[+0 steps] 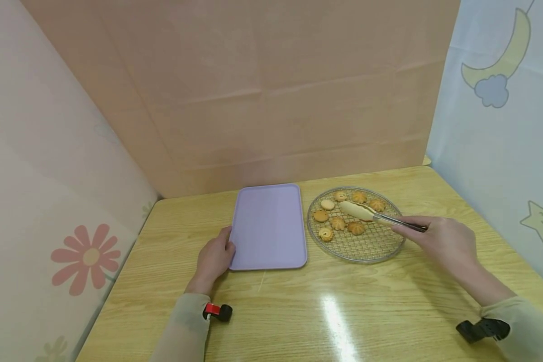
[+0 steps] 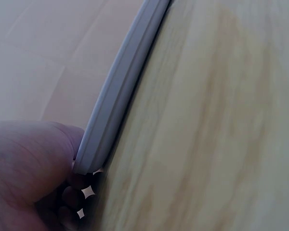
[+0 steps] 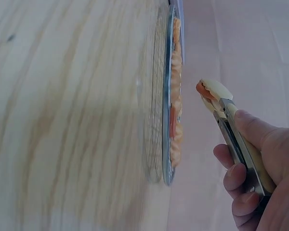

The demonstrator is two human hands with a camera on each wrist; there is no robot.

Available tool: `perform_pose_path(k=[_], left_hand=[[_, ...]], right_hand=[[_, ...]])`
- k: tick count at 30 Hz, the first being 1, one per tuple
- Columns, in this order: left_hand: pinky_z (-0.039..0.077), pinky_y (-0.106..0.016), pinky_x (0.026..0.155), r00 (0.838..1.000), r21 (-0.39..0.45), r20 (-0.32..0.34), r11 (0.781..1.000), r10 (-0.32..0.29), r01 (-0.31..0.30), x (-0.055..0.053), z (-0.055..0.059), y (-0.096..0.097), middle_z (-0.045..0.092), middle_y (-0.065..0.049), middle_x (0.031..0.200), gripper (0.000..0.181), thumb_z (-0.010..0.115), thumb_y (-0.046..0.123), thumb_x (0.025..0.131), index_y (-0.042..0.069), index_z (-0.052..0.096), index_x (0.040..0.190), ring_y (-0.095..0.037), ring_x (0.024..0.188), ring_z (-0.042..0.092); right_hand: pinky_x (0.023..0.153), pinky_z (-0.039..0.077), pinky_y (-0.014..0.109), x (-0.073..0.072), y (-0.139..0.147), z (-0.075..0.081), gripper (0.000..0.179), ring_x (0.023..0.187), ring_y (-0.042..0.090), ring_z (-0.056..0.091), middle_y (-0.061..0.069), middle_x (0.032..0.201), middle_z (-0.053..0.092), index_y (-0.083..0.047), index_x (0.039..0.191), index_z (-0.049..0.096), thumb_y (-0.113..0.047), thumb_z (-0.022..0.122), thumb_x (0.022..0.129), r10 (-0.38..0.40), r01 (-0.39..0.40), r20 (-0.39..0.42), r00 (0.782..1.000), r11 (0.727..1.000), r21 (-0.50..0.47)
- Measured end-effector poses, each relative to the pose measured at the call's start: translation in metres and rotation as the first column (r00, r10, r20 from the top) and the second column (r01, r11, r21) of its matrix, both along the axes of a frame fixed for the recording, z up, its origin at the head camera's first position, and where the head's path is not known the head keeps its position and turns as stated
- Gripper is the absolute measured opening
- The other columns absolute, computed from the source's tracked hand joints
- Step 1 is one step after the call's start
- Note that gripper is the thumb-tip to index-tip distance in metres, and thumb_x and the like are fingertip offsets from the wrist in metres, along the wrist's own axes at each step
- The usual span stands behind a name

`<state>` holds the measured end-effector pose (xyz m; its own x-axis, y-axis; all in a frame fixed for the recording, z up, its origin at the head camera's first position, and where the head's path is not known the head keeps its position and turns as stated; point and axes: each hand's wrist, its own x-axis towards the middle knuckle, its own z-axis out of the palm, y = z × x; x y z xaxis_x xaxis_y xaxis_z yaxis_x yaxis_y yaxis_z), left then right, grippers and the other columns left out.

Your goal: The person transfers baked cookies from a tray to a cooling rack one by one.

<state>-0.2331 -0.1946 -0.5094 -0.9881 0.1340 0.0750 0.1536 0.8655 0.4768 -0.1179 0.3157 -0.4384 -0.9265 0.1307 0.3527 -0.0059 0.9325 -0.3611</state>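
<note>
My right hand (image 1: 450, 244) grips a pair of tongs (image 3: 243, 149) with metal arms and cream tips, thumb on one arm and fingers around the other. Between the tips is a brown cookie (image 3: 205, 91), held above the round wire rack (image 1: 371, 250). Several golden cookies (image 1: 338, 223), some shell-like or flower-like and others round, lie on the rack's left and far parts. To the left is a flat lilac tray (image 1: 269, 226) with nothing on it. My left hand (image 1: 214, 257) holds its near left edge, thumb at the rim (image 2: 113, 91) and fingers curled beneath.
Both tray and rack rest on a light wooden table (image 1: 280, 306), side by side with a narrow gap. A tan backdrop (image 1: 271, 100) rises behind the table. Patterned sheets (image 1: 502, 151) stand along the left and right sides.
</note>
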Motion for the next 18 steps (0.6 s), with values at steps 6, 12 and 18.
perform_pose_path(k=[6,12,18], left_hand=[[0.045,-0.039,0.067,1.000,0.004,-0.001,1.000,0.003,-0.003,-0.001,-0.002,0.000,0.062,-0.004,0.079,0.054,0.062,0.011,0.107,0.003,0.054,0.160,-0.022,0.070,0.055],[0.044,-0.039,0.066,1.000,0.006,0.003,1.000,-0.006,0.006,0.000,0.000,-0.001,0.061,-0.004,0.078,0.054,0.062,0.011,0.107,0.002,0.054,0.160,-0.022,0.069,0.055],[0.045,-0.040,0.068,1.000,0.001,0.000,1.000,-0.009,0.009,0.000,0.000,-0.001,0.061,-0.004,0.079,0.055,0.063,0.011,0.106,0.002,0.054,0.160,-0.022,0.071,0.055]], right_hand=[[0.045,0.028,0.036,0.008,0.018,0.003,0.051,0.051,0.015,0.035,-0.008,0.053,0.050,-0.018,0.123,0.087,-0.061,0.080,0.096,0.008,-0.008,0.048,0.999,1.000,-0.009],[0.047,0.029,0.037,0.014,0.035,0.001,0.049,0.056,0.012,0.038,-0.007,0.068,0.068,-0.017,0.123,0.087,-0.057,0.084,0.094,0.020,-0.018,0.068,0.997,0.999,-0.030],[0.048,0.029,0.037,0.021,0.050,-0.001,0.050,0.058,0.012,0.038,-0.003,0.072,0.071,-0.015,0.125,0.086,-0.056,0.083,0.096,0.018,-0.016,0.101,0.995,1.000,-0.018]])
